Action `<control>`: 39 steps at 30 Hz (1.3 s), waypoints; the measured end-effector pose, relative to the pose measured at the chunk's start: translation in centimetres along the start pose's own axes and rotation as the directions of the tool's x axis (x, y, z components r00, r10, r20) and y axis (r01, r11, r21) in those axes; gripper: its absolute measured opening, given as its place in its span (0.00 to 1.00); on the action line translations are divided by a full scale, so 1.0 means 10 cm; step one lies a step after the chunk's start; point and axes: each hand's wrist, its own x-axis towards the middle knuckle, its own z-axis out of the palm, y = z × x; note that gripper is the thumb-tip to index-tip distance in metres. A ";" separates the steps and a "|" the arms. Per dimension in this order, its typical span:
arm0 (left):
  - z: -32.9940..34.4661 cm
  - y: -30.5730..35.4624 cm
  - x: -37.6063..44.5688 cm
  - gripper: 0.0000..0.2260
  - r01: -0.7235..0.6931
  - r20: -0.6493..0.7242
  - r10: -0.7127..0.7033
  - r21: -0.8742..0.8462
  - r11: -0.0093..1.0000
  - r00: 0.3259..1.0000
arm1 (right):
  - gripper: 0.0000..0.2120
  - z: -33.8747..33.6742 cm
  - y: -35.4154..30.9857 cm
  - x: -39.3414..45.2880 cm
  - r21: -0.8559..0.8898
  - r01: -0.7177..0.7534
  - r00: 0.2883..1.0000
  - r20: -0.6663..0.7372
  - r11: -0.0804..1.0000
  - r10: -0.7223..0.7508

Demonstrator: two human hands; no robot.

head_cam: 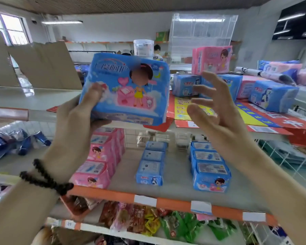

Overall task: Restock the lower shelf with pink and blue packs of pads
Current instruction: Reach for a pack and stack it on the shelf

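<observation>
My left hand (78, 119) gripped a blue plastic pack of pads (125, 89) by its lower left corner, held up above the lower shelf (175, 202). My right hand (215, 110) hovered beside it, fingers spread, holding nothing.

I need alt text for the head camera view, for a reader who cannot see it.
A person's left hand holds up a blue pack of pads while the open right hand reaches toward it. Below, the lower shelf holds rows of pink packs and blue packs.
</observation>
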 end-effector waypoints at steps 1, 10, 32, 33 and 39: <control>0.01 -0.03 -0.12 0.10 -0.010 0.002 0.010 0.015 1.000 1.000 | 0.35 0.01 0.01 -0.09 0.052 -0.009 1.000 0.007 0.999 0.009; -0.06 -0.43 -1.17 0.16 -0.065 -0.003 0.066 0.160 0.985 0.998 | 0.39 0.25 0.23 -0.76 0.326 -0.210 0.970 0.191 0.922 0.153; 0.21 -1.16 -1.84 0.25 0.248 0.375 -0.288 0.153 0.957 0.881 | 0.41 0.09 0.71 -1.82 0.466 -0.424 0.886 0.036 0.776 0.463; 0.19 -1.19 -1.84 0.28 0.268 0.413 -0.309 0.157 0.951 0.857 | 0.43 0.04 0.71 -1.85 0.466 -0.402 0.898 0.035 0.788 0.438; 0.11 -1.36 -1.90 0.45 0.412 0.452 -0.439 0.162 0.897 0.777 | 0.46 -0.15 0.74 -2.03 0.335 -0.349 0.937 0.131 0.875 0.324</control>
